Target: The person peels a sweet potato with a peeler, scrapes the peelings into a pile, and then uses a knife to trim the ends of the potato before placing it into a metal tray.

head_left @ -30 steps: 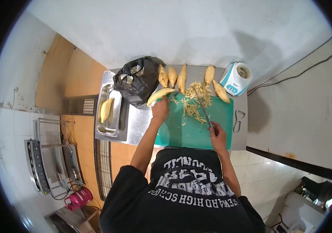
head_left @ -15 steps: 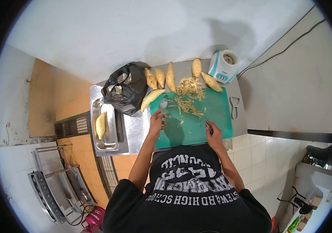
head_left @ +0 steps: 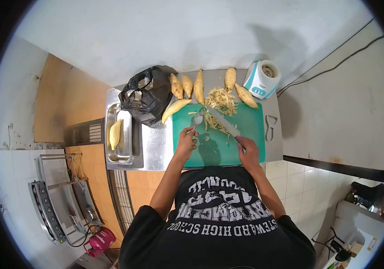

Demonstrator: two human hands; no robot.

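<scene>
My left hand (head_left: 187, 140) grips the handle of a spoon (head_left: 197, 119), its bowl pointing up over the left part of the green cutting board (head_left: 250, 130). My right hand (head_left: 248, 149) is closed round the dark handle of a knife (head_left: 222, 120). The wide blade points up and left across a scatter of peelings, its tip near the spoon. A larger heap of peelings (head_left: 221, 99) lies at the board's back edge. Behind and beside the board are several yellowish tubers, one of them a peeled-looking tuber (head_left: 175, 110) at its left corner.
A black plastic bag (head_left: 149, 101) stands left of the board. Farther left, a steel sink (head_left: 120, 154) holds another tuber (head_left: 115, 134). A white and blue appliance base (head_left: 262, 80) stands at the back right, and a peeler (head_left: 270, 127) lies right of the board.
The knife blade now shows broadly over the peelings, where before it was hardly visible. My left hand and the spoon have shifted slightly right. The whole view has also shifted a little.
</scene>
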